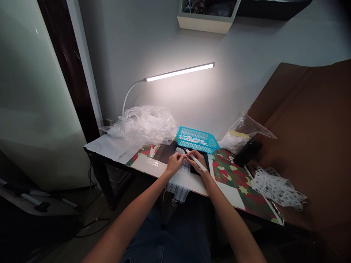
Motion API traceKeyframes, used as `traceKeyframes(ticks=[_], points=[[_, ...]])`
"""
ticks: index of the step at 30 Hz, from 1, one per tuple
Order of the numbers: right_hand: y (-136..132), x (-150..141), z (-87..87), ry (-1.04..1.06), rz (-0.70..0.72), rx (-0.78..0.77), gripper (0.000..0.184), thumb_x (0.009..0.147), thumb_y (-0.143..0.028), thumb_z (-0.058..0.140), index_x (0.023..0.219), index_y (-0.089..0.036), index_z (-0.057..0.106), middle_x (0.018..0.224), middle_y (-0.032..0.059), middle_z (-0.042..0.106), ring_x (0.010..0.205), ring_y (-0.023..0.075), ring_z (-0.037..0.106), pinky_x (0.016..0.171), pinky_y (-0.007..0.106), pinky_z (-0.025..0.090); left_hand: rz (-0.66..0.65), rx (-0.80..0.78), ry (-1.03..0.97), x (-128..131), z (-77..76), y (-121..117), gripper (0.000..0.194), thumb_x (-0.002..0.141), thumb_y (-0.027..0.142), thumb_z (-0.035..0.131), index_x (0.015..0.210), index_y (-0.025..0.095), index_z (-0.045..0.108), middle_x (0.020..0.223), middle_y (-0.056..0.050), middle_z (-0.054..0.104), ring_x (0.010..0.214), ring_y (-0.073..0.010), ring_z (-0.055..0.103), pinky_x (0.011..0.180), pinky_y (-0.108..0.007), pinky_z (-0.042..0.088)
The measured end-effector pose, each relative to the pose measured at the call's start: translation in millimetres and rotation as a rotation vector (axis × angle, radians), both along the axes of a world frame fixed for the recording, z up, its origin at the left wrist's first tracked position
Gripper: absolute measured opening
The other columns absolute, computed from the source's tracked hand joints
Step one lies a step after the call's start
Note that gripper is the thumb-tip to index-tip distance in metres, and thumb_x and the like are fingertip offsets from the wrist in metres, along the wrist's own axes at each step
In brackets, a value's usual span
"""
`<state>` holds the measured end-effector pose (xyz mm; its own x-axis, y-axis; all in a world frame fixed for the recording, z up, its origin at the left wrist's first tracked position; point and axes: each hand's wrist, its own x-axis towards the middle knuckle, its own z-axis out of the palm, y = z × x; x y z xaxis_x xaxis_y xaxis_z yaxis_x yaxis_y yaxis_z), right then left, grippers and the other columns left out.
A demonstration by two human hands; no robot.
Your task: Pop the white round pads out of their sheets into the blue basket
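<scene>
My left hand (174, 163) is closed in a pinch at the top of a translucent sheet of small round stickers (179, 182) that lies on the desk and hangs over its front edge. My right hand (196, 160) is closed around a white pen-like tool (197, 162), its tip meeting the left fingers over the sheet. Both hands sit just in front of a teal plastic basket (197, 139) that holds small white pieces. What the left fingers pinch is too small to make out.
A desk (236, 177) with a camouflage-pattern cover stands against a white wall under a lit bar lamp (179, 71). Crumpled clear plastic (142, 125) lies at back left, a plastic bag (241, 136) and dark object (248, 152) at right, punched white sheets (276, 187) and cardboard (309, 138) beyond.
</scene>
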<state>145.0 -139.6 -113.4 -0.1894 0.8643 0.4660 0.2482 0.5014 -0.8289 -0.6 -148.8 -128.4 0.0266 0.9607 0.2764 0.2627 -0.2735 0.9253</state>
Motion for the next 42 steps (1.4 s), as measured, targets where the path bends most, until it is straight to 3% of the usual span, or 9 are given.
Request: traceKeyframes(ticks=[7,14,22,27,34,39,42], points=[[-4,-4,-2.3,-0.155,-0.055,0.096,0.016,0.077,-0.037,0.063,0.075,-0.022,0.057,0.085,0.0021,0.067,0.072,0.0187,0.061,0.068,0.031,0.048,0.048,-0.069,-0.097,-1,1.4,2,0.028,0.09,0.033,0.054,0.111,0.014,0.056,0.109,-0.007,0.059,0.091,-0.0188,0.06,0.079,-0.038,0.052],[8,11,-8.7,-0.212,-0.166,0.123,0.022,0.091,-0.035,0.053,0.092,-0.014,0.06,0.089,0.0021,0.062,0.076,0.0133,0.06,0.071,0.031,0.051,0.084,-0.121,-0.16,-6,0.3,4,0.029,0.09,0.033,0.053,0.112,0.014,0.055,0.108,-0.008,0.059,0.09,-0.0183,0.06,0.077,-0.037,0.052],[-1,3,-1.0,-0.045,-0.187,0.158,0.014,0.079,-0.034,0.058,0.086,-0.023,0.053,0.1,0.0065,0.065,0.093,0.0226,0.06,0.085,0.038,0.046,-0.039,-0.066,-0.148,-2,-2.4,1,0.027,0.09,0.033,0.054,0.108,0.013,0.057,0.103,-0.007,0.06,0.086,-0.0171,0.061,0.075,-0.036,0.052],[0,-4,0.3,0.021,-0.095,0.103,0.02,0.076,-0.042,0.059,0.077,-0.024,0.051,0.087,0.0063,0.068,0.081,0.0235,0.063,0.073,0.036,0.049,-0.083,-0.022,-0.109,0,-5.9,1,0.024,0.09,0.032,0.054,0.106,0.013,0.058,0.101,-0.006,0.061,0.084,-0.0163,0.061,0.074,-0.035,0.053],[0,-1,-1.4,0.008,-0.073,0.089,0.028,0.072,-0.049,0.063,0.073,-0.024,0.052,0.078,0.0037,0.066,0.073,0.0218,0.063,0.069,0.034,0.049,-0.087,0.002,-0.022,1,-10.6,2,0.025,0.09,0.033,0.054,0.104,0.013,0.058,0.097,-0.005,0.061,0.08,-0.0153,0.061,0.071,-0.033,0.053],[30,14,24.3,-0.068,-0.157,0.131,0.028,0.073,-0.047,0.068,0.073,-0.021,0.057,0.078,0.0028,0.066,0.077,0.021,0.062,0.075,0.035,0.049,-0.051,0.041,0.068,3,-11.8,2,0.025,0.091,0.033,0.053,0.106,0.013,0.057,0.099,-0.006,0.061,0.08,-0.0151,0.061,0.071,-0.033,0.053],[58,27,50.4,-0.097,-0.231,0.152,0.024,0.087,-0.038,0.057,0.092,-0.014,0.06,0.093,0.0039,0.064,0.084,0.0167,0.061,0.08,0.037,0.048,-0.057,0.092,0.163,2,-10.5,0,0.025,0.091,0.033,0.053,0.107,0.013,0.057,0.1,-0.006,0.061,0.082,-0.0157,0.061,0.072,-0.034,0.053]])
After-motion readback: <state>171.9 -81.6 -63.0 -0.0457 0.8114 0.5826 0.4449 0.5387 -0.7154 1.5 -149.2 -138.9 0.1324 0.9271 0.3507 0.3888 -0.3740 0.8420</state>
